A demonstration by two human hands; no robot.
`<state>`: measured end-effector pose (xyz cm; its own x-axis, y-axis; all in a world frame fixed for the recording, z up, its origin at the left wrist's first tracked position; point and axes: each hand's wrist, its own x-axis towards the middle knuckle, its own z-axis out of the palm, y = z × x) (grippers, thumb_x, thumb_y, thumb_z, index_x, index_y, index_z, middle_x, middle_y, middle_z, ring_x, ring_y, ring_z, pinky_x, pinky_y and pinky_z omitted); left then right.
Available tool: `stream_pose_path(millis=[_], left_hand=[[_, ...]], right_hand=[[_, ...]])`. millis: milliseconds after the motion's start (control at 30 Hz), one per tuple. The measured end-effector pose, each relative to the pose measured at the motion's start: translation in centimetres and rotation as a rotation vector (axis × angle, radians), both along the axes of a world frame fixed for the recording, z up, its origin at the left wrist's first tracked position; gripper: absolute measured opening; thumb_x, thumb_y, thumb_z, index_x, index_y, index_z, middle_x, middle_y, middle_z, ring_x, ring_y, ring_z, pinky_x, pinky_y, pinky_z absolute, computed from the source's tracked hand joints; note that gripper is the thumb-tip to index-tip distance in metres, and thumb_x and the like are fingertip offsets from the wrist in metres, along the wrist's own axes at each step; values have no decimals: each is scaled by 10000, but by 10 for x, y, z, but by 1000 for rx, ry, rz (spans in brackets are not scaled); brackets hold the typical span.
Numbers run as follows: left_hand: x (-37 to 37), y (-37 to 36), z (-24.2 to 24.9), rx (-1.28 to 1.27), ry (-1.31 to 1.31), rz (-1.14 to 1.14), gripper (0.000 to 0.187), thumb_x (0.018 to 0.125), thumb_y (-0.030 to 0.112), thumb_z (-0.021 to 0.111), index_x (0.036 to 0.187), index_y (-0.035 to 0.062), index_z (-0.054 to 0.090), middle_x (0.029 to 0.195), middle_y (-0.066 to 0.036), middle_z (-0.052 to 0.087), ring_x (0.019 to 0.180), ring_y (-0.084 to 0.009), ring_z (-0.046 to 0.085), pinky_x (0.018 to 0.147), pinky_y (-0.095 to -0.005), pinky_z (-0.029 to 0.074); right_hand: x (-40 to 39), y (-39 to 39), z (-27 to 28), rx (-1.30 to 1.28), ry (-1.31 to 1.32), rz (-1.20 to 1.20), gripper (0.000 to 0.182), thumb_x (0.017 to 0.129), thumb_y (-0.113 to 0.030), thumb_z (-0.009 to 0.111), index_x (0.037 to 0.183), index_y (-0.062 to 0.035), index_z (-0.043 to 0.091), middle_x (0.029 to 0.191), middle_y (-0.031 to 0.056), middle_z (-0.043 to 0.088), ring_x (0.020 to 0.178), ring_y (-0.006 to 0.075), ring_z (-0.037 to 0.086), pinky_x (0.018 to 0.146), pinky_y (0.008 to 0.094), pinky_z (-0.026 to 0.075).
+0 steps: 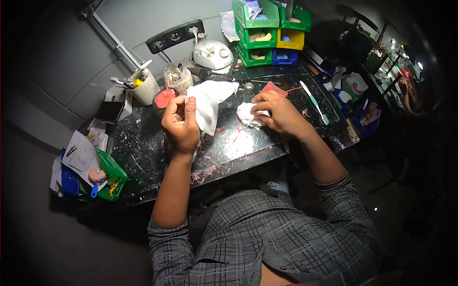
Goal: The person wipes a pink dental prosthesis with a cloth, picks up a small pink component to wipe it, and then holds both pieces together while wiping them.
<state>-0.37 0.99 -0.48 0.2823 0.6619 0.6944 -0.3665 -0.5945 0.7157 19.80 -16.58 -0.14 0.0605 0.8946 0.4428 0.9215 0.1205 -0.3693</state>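
Head camera: the left hand [182, 125] pinches a white cloth [206, 102] above the black table [143, 155]. The right hand [280, 112] curls its fingers on a crumpled white wad [246, 115], near a pink sheet [273, 88]. I can't quite tell if something is inside the wad. Best, I think, to squeeze softly and keep the cloth off the pink crumbs [210, 169] on the table.

A tissue [209, 102] is held in the left hand [182, 123], a crumpled wad [244, 114] in the right hand [282, 114]. The counter [143, 159] is littered with scraps [210, 171]; a toothbrush [313, 101] is laid to the right, and bins [291, 46] are stacked behind.
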Motion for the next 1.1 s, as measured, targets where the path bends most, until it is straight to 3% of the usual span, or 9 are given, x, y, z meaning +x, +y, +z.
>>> stream_pose_path(millis=[33,200,267,367,467,633,867,1067,1100], left_hand=[[0,0,1,-19,2,-2,99,933,71,640,912,-21,608,766,8,596,679,-43,526,605,-198,414],[-3,-2,5,-82,-24,-45,77,941,59,627,929,-15,613,795,27,589,696,-24,506,619,-177,389],[-2,-4,6,-97,-32,-49,74,941,55,623,925,-17,613,793,26,590,695,-24,507,618,-178,389],[-2,-2,4,-81,-20,-48,98,930,73,639,899,-14,605,765,9,605,678,-34,527,602,-195,415],[-2,-1,3,-86,-10,-52,97,929,74,638,896,-13,608,757,12,609,668,-31,527,595,-196,416],[-1,-1,4,-84,-24,-33,109,927,81,644,882,-12,610,742,17,610,654,-29,528,587,-195,420],[-6,1,8,-68,-21,-22,76,937,57,628,909,-13,614,768,38,579,675,-19,503,594,-178,385],[-6,2,8,-76,-43,-17,74,933,54,632,902,-10,612,756,48,556,659,-17,480,587,-177,374],[-6,2,8,-75,-43,-18,74,933,54,632,902,-10,612,756,48,556,659,-17,480,587,-177,374]], right_hand=[[-1,2,2,31,17,2,145,745,-124,756,864,-52,712,992,75,655,972,275,606,854,367,485],[-1,5,17,-128,38,48,192,772,-176,768,896,-45,702,1001,101,662,982,266,619,845,346,489],[-9,10,21,-164,64,-105,242,762,-230,782,873,-30,703,936,122,678,923,294,640,832,373,498],[-7,21,4,-118,66,-137,273,777,-252,776,901,-20,707,943,142,690,894,302,659,802,373,513],[-10,26,13,-184,191,-217,254,785,-222,764,919,-14,708,925,148,699,854,299,675,768,362,524],[-16,29,40,-86,168,-293,180,823,-174,708,881,-4,691,779,178,670,757,310,674,696,380,519],[-22,40,72,-34,122,-360,188,864,-172,668,874,16,669,796,201,669,775,339,669,703,402,515],[-19,44,99,-74,49,-317,186,870,-160,665,870,27,667,772,198,664,724,305,668,685,374,515],[-19,45,100,-26,37,-303,186,864,-147,675,872,37,656,756,183,655,685,258,638,658,348,497]])
